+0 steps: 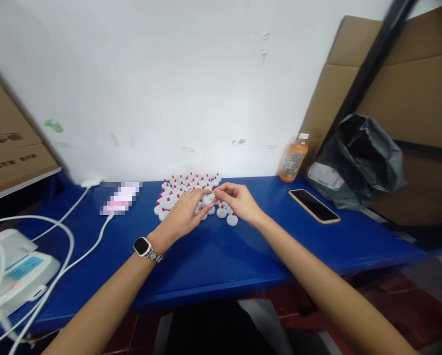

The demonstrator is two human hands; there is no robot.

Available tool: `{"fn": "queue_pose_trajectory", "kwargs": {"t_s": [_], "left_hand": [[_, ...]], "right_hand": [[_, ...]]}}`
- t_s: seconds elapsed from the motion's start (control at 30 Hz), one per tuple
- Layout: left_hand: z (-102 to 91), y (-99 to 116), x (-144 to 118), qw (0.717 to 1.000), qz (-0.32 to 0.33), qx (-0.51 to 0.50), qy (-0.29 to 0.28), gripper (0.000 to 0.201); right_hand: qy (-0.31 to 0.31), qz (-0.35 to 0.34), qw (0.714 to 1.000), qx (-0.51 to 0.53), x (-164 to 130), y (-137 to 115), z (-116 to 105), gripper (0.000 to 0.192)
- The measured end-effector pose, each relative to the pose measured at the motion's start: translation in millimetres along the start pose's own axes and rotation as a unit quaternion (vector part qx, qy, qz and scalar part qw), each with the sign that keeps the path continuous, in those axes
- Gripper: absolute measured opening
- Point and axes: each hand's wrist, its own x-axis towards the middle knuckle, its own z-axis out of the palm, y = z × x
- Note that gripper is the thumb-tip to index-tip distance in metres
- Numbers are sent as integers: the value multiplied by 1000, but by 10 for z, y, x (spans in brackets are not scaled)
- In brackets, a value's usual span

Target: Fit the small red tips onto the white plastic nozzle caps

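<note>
White round caps with red tips stand in a cluster on the blue table, several rows deep against the wall. My left hand, with a watch on its wrist, grips one white cap between thumb and fingers above the cluster. At that cap's tip, my right hand has thumb and forefinger pinched together. What sits in the right pinch is too small to make out. Both hands hide part of the caps below.
A phone lies at right, near an orange drink bottle and a grey plastic bag. Another device with a pixelated screen is at left. White cables run past a white machine. Cardboard stands beside the table.
</note>
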Motion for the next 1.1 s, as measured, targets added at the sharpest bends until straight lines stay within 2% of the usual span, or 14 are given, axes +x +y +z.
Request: {"fn": "queue_pose_trajectory", "kwargs": {"t_s": [0.1, 0.17, 0.3, 0.37, 0.43, 0.5, 0.6, 0.7, 0.8, 0.97, 1.1], "left_hand": [[-219, -164, -271, 998, -55, 3, 6, 36], [-333, -264, -430, 996, -92, 21, 8, 38], [-424, -402, -596, 990, -135, 30, 16, 39], [-428, -434, -617, 988, -150, 21, 17, 39], [-427, -444, -624, 986, -165, 13, 15, 39], [-431, -441, -629, 984, -176, 10, 14, 39], [-437, -436, -633, 982, -188, 10, 20, 40], [-435, -447, -631, 978, -203, 9, 36, 40], [-433, -460, -628, 974, -220, 2, 45, 40], [-447, -443, -627, 972, -230, -16, 44, 40], [-462, -402, -613, 970, -230, -43, 72, 37]], "right_hand": [[3, -33, 993, -110, 68, -25, 231, 24], [-27, -72, 973, -218, 112, -31, 368, 17], [-108, -151, 889, -419, 206, -11, 606, 13], [-136, -168, 850, -480, 254, 18, 684, 15], [-157, -171, 828, -510, 286, 52, 711, 13], [-166, -157, 826, -516, 294, 80, 690, 13], [-162, -133, 842, -498, 270, 92, 611, 11], [-139, -125, 859, -476, 250, 76, 558, 9], [-113, -132, 872, -459, 250, 66, 556, 16], [-144, -129, 869, -456, 224, 111, 508, 17], [-101, -124, 879, -449, 177, 156, 341, 21]]}}
